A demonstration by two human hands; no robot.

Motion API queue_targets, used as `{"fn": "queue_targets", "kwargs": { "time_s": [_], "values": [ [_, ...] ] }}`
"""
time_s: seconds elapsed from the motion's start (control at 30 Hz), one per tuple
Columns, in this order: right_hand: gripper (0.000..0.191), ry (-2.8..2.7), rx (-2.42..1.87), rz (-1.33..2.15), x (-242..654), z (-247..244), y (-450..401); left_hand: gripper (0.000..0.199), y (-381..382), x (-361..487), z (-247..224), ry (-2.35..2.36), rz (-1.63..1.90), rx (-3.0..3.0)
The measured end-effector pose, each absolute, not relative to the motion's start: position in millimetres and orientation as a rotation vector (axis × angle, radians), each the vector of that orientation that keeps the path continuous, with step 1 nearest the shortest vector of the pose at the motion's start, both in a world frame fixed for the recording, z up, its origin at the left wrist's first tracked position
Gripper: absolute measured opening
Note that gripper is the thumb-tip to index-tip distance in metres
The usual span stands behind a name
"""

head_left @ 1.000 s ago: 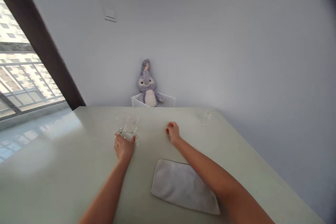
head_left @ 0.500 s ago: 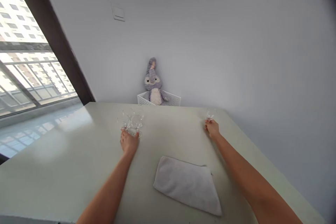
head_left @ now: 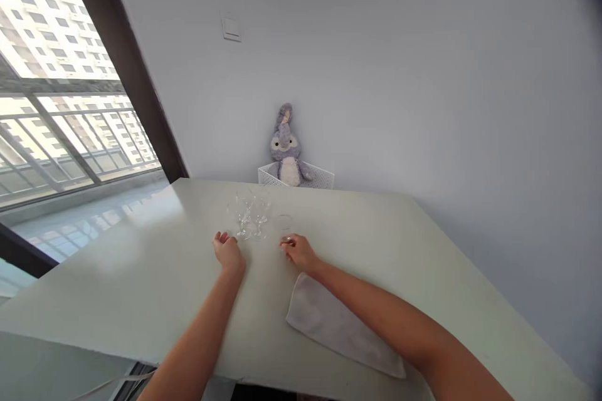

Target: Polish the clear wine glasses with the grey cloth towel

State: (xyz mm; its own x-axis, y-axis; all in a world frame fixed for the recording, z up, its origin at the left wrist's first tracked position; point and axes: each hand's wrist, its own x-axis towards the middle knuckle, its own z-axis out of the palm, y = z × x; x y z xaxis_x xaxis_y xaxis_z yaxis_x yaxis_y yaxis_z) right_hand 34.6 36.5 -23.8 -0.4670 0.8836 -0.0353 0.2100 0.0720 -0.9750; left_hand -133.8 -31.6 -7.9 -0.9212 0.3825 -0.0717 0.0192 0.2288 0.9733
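Note:
Several clear stemmed glasses (head_left: 256, 216) stand close together on the pale table (head_left: 155, 282). At their near left side is my left hand (head_left: 229, 252), fingers curled; a faint clear edge shows by the fingertips, but I cannot tell what they hold. My right hand (head_left: 300, 254) grips another clear glass (head_left: 283, 223) low down, its round rim upward, just right of the group. Beneath my right forearm lies a folded grey cloth (head_left: 333, 322), partly covered by the arm.
At the table's far edge, a white perforated basket (head_left: 322, 179) holds a grey plush toy (head_left: 288, 156). A plain wall with a switch (head_left: 231, 27) rises behind. On the left is a window (head_left: 70, 119) with railings outside. The table's near edge (head_left: 216, 374) shows below.
My right hand has brought its glass leftward from the table's right side to the group. My left hand has drawn slightly off the group and curled. The view has shifted a little left.

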Motion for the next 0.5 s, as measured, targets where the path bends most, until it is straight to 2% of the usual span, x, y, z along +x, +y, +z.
{"fn": "queue_targets", "kwargs": {
  "time_s": [0.3,0.4,0.5],
  "values": [
    [0.026,-1.968,-1.023,1.375,-51.4,-7.3,5.1,0.048,-58.8,-121.0,-2.6,1.946,1.891,0.186],
    [0.035,-1.981,-1.032,1.322,-35.1,2.4,5.1,0.045,-63.2,-116.8,-0.3,1.897,1.906,0.172],
    [0.038,-2.071,-0.919,1.215,26.2,14.5,-0.7,0.044,-77.8,-110.9,5.0,1.863,1.913,0.187]
  ]
}}
